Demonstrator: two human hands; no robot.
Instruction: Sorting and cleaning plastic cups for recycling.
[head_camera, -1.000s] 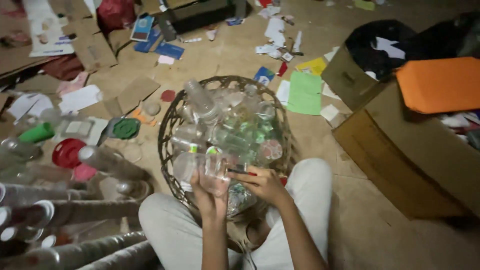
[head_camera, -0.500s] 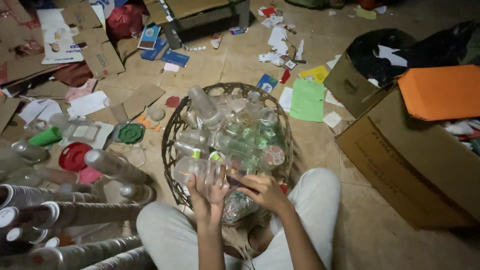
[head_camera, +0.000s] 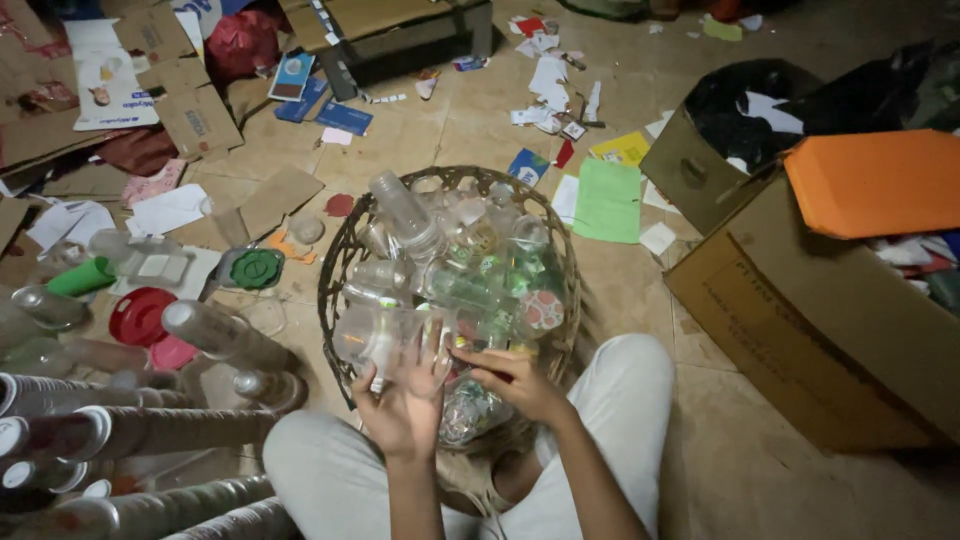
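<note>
A round wire basket (head_camera: 345, 250) sits on the floor between my knees, heaped with clear plastic bottles (head_camera: 405, 215) and cups. My left hand (head_camera: 405, 405) is at the basket's near rim, palm up, holding a clear plastic cup (head_camera: 375, 335) by its side. My right hand (head_camera: 515, 380) is just beside it, fingers curled on the clear plastic pieces at the near edge of the heap; what exactly it grips is hard to tell. My legs in light trousers frame the basket.
Stacks of clear cups and tubes (head_camera: 120, 430) lie at lower left, with a red lid (head_camera: 140, 315) and green lid (head_camera: 257, 268). A large cardboard box (head_camera: 800, 320) with an orange board (head_camera: 880, 180) stands right. Cardboard scraps and paper (head_camera: 610, 200) litter the floor.
Both hands stay at the basket's near rim, shifting slightly while handling the clear cup. The camera view has tilted a little, moving the basket lower in the view.
</note>
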